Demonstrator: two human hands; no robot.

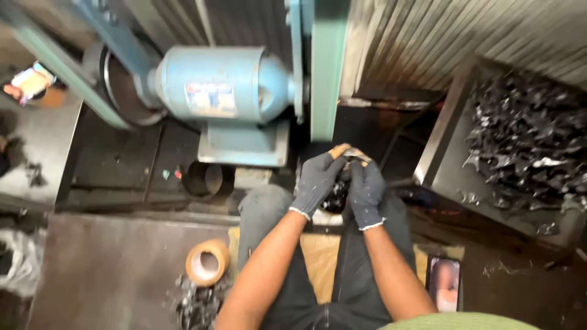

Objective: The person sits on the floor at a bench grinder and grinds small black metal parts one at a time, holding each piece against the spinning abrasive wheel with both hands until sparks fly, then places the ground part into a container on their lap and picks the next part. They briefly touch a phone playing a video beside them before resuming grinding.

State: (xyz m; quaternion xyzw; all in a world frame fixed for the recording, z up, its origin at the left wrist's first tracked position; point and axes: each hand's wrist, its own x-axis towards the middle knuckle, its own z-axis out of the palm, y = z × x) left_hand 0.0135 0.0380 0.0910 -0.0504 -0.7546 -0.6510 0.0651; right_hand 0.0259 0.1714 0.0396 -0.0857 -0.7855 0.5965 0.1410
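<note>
Grimy workshop floor below; my left hand and right hand, fingers closed, press one small metal piece toward the belt; the bin on the right sits heaped with pieces.

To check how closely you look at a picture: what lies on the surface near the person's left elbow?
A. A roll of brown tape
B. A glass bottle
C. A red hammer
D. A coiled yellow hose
A: a roll of brown tape lies flat, hole upward, just outside the left forearm, while both gloved hands, left hand and right hand, are up at the green belt.
</note>
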